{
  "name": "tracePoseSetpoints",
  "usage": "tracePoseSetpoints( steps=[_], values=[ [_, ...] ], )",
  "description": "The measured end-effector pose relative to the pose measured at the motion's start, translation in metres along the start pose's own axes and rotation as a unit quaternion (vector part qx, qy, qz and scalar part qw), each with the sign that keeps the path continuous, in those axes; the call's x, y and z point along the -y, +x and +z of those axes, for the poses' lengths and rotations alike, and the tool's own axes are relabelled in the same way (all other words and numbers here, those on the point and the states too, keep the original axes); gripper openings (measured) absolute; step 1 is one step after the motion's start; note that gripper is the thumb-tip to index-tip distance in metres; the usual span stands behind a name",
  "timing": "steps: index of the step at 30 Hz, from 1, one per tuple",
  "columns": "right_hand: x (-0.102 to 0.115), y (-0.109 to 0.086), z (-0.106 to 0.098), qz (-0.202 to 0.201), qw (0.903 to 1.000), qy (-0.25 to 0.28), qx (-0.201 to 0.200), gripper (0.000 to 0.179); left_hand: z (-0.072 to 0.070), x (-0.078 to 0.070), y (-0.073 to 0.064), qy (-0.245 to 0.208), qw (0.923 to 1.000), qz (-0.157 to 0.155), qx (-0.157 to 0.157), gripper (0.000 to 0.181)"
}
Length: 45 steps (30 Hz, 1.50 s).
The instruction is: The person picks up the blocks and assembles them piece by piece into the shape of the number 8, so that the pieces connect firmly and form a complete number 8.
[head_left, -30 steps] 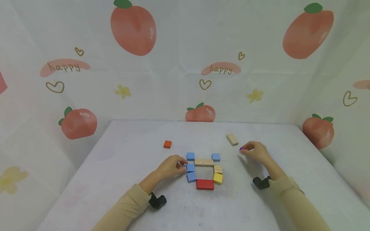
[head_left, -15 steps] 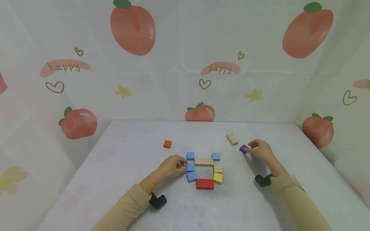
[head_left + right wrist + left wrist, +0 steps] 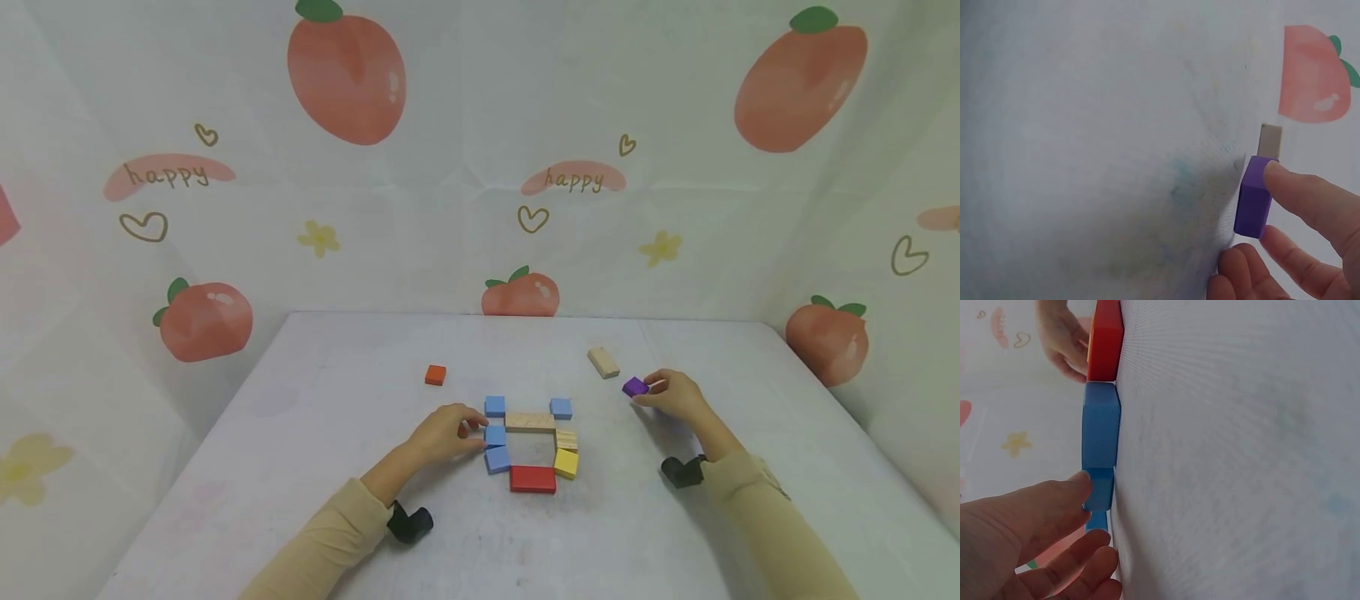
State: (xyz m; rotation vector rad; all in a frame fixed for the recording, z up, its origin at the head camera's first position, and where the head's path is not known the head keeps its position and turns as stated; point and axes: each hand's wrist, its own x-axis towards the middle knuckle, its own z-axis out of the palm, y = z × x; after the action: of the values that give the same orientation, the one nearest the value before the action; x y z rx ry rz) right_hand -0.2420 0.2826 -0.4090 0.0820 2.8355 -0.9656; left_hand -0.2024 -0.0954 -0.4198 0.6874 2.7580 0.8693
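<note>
My left hand (image 3: 442, 432) comes in from the left and holds a small blue block (image 3: 494, 436), thumb at its near side and forefinger at its far side. In the left wrist view the thumb tip overlaps that blue block (image 3: 1101, 489). Another blue block (image 3: 497, 459) adjoins it on the near side, and a third blue block (image 3: 494, 406) lies beyond. Over to the right, my right hand (image 3: 675, 393) pinches a purple block (image 3: 635, 387) between thumb and forefinger. The right wrist view shows the purple block (image 3: 1254, 197) close to the table, other fingers curled below.
Blocks form a ring at the middle: a long wooden block (image 3: 529, 422), a short wooden block (image 3: 566, 439), a yellow block (image 3: 566, 463) and a red block (image 3: 532, 479). A blue block (image 3: 561, 408), an orange block (image 3: 435, 375) and a pale wooden block (image 3: 603, 362) lie farther back.
The right hand has drawn slightly right and changed its hold on the purple block, which has turned and shows more of itself. The left hand and the ring of blocks stay put.
</note>
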Motion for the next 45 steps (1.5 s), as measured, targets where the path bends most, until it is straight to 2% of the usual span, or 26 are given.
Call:
tracePoseSetpoints(
  steps=[16, 29, 40, 45],
  values=[
    [0.000, 0.003, 0.001, 0.009, 0.9999, -0.011, -0.005, 0.049, -0.001, 0.000, 0.000, -0.005, 1.0000, -0.001, 0.001, 0.030],
    [0.002, 0.003, 0.001, -0.005, 0.9998, -0.016, -0.012, 0.047, 0.000, 0.001, 0.000, -0.003, 1.0000, -0.001, -0.001, 0.030],
    [0.017, -0.001, 0.002, -0.043, 0.9990, 0.000, -0.014, 0.043, -0.001, 0.000, 0.000, -0.002, 1.0000, -0.001, 0.002, 0.030],
    [0.029, -0.002, 0.004, -0.043, 0.9990, 0.000, -0.008, 0.044, 0.000, 0.000, 0.000, -0.002, 1.0000, -0.001, 0.002, 0.031]
  ],
)
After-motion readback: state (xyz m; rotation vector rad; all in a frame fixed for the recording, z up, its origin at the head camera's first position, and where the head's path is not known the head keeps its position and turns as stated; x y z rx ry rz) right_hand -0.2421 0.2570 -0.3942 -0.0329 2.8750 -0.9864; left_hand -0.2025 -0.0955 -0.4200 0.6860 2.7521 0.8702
